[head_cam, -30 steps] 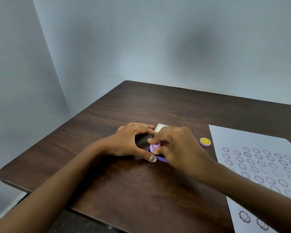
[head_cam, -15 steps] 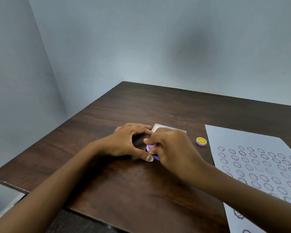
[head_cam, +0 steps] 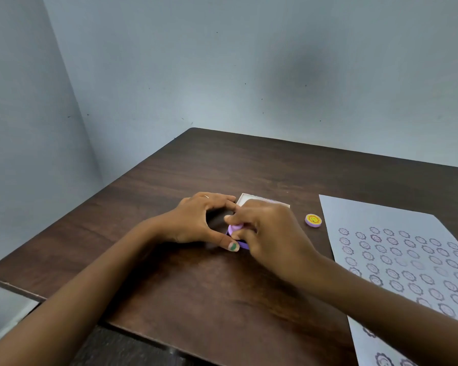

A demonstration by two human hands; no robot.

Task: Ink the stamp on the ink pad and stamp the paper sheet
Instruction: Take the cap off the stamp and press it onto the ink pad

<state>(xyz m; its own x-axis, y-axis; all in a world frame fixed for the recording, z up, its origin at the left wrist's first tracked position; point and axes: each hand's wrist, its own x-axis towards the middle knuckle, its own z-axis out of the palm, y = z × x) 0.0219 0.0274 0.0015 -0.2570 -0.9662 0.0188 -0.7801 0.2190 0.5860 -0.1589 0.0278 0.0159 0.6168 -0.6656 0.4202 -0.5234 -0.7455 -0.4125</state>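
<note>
My right hand (head_cam: 270, 233) pinches a small purple stamp (head_cam: 235, 228) and holds it down on the ink pad (head_cam: 242, 244), of which only a purple rim shows. My left hand (head_cam: 201, 220) curls around the pad from the left, thumb on its near edge and fingers on its far side. The pad's white lid (head_cam: 249, 199) stands open behind my hands. The paper sheet (head_cam: 397, 249) lies to the right, covered with several rows of purple flower-face prints.
A round purple cap with a yellow smiley face (head_cam: 313, 220) lies on the dark wooden table (head_cam: 196, 299) between the ink pad and the paper. Grey walls close in at the left and behind.
Both hands stay on the ink pad with the stamp pressed down. The view has shifted slightly, so everything sits a little further left in the frame.
</note>
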